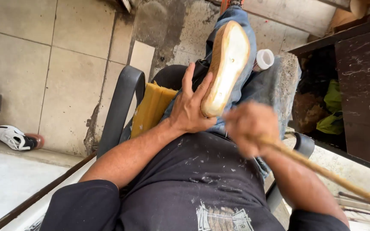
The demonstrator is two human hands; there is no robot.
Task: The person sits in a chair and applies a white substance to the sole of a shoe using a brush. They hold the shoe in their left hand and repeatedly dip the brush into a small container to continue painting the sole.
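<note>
— What's the person in the chair holding?

— A shoe sole (226, 64), pale and bare on its upper face with a tan edge, resting along the thigh. The left hand (189, 109) steadies its near end: the fingers are spread apart, thumb (188, 77) up along one side and the others wrapped under the rim, clamped on the sole.

— And the other hand?

— The right hand (250, 128) is blurred, mid-motion. Its fingers look closed around a long tan stick or cord (326, 173) that runs away toward four o'clock. I can't tell how tight the grip is.

— How far along would you say it is?

— I'd judge it's midway. The sole looks shaped and clean, but there's no upper on it, nothing joined to it that I can see. So whatever goes onto that bare face seems yet to come.

— What else is around?

— A yellow block (150, 109) wedged beside the leg at nine o'clock of the sole, against the dark chair arm (123, 107). A white bottle cap (265, 58) just past the knee at two o'clock. A white sneaker (13, 137) lies on the tiled floor (22, 64), well apart at far nine o'clock. A dark, scuffed worktop (362, 90) stands at three o'clock.

— Anything in the way?

— The worktop sits near the stick's path; the rest stays apart from the hands.
</note>
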